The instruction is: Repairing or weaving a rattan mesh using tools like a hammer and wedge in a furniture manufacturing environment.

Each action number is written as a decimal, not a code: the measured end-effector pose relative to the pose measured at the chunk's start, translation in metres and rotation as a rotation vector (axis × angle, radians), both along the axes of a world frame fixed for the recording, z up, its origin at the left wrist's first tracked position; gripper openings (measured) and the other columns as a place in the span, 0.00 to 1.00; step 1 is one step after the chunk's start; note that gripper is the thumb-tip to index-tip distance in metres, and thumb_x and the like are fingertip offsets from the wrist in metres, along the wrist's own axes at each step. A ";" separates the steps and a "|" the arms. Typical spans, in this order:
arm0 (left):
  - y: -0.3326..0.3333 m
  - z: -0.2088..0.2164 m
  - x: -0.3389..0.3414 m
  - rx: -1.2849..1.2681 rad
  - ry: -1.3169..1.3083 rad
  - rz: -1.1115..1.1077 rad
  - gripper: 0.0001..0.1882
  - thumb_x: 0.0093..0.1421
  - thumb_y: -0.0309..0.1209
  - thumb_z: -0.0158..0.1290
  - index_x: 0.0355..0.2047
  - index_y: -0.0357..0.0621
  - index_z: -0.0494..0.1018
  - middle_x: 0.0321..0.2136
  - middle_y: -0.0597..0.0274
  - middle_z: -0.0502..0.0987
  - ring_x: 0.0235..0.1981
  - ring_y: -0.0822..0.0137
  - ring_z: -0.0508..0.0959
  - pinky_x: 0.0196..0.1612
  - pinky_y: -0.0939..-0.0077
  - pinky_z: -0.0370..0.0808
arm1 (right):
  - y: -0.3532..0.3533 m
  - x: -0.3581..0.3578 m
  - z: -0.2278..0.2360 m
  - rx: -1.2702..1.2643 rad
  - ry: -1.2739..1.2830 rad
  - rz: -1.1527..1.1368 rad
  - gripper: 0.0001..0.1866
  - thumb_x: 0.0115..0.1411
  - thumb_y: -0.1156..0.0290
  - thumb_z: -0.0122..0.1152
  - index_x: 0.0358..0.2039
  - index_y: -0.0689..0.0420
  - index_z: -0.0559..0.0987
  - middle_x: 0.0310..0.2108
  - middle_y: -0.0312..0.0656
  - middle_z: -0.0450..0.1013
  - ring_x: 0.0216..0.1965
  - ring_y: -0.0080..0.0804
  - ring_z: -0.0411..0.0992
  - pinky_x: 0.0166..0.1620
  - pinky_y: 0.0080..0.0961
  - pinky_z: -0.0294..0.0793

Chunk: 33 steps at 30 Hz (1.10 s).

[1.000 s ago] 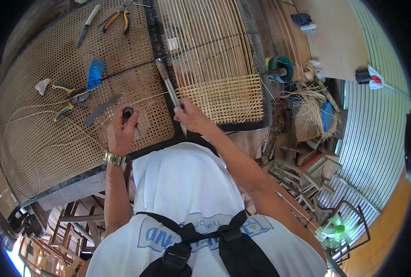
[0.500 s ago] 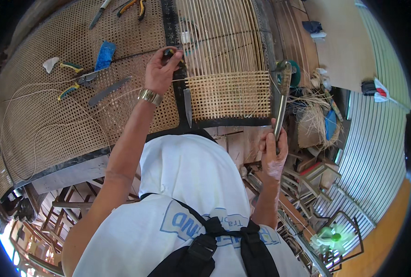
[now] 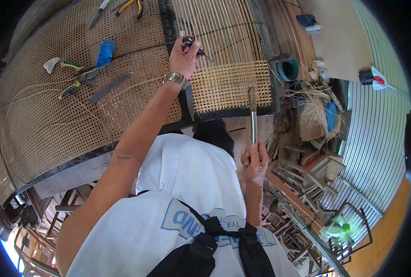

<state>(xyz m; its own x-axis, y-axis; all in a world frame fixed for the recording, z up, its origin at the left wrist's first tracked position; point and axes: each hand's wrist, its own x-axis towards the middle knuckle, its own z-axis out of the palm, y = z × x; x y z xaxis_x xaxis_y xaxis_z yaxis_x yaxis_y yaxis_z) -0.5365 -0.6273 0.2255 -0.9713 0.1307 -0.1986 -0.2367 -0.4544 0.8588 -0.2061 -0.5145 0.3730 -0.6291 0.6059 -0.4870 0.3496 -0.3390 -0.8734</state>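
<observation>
My left hand (image 3: 185, 57) is closed around a screwdriver (image 3: 200, 50) with a black-and-yellow handle. Its thin shaft points down and right, over the upper edge of the tightly woven part of a cane panel (image 3: 233, 85). Loose cane strands (image 3: 221, 27) run lengthwise beyond that weave. Gripped in my right hand (image 3: 255, 164) is a long metal-handled tool (image 3: 253, 115) with a brownish end, held over the panel's near right part; its exact kind is unclear. A knife blade (image 3: 189, 104) lies on the dark strip left of the weave.
On the left cane mesh (image 3: 136, 106) lie pruning shears (image 3: 78, 82), a blue piece (image 3: 105, 53), a dark curved blade (image 3: 110, 87), pliers (image 3: 130, 8) and a knife (image 3: 97, 16). A green container (image 3: 287, 69) and cane scraps (image 3: 314, 111) are at the right. A fan (image 3: 341, 228) stands lower right.
My left hand has moved right with the screwdriver, whose shaft now shows over the cane. My right hand has moved left and nearer me, bringing the metal-handled tool over the weave.
</observation>
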 end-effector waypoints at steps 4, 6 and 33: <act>-0.003 0.006 0.006 -0.089 0.080 0.013 0.17 0.66 0.40 0.63 0.47 0.46 0.72 0.29 0.70 0.75 0.30 0.76 0.77 0.32 0.76 0.80 | 0.016 -0.013 -0.009 0.057 0.013 0.065 0.16 0.74 0.68 0.55 0.57 0.62 0.73 0.25 0.29 0.64 0.21 0.14 0.58 0.24 0.16 0.59; -0.010 0.018 0.010 -0.122 0.058 0.007 0.17 0.67 0.41 0.63 0.48 0.45 0.73 0.34 0.68 0.77 0.33 0.74 0.79 0.33 0.74 0.83 | 0.034 -0.020 -0.015 0.072 0.028 0.106 0.16 0.74 0.68 0.55 0.57 0.62 0.74 0.25 0.29 0.64 0.21 0.13 0.58 0.24 0.16 0.59; 0.000 0.020 0.062 -0.619 0.264 0.007 0.17 0.63 0.35 0.66 0.49 0.45 0.75 0.36 0.60 0.86 0.36 0.67 0.86 0.38 0.69 0.80 | 0.082 -0.072 -0.037 0.071 0.089 0.373 0.14 0.72 0.67 0.57 0.54 0.60 0.76 0.25 0.28 0.65 0.23 0.12 0.61 0.25 0.14 0.61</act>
<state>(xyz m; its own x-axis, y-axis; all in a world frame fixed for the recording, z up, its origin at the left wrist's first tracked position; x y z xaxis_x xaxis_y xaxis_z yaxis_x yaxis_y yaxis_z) -0.4742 -0.6277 0.2459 -0.9980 0.0629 0.0098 0.0185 0.1393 0.9901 -0.2777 -0.4323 0.3360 -0.8504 0.3578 -0.3859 0.3595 -0.1404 -0.9225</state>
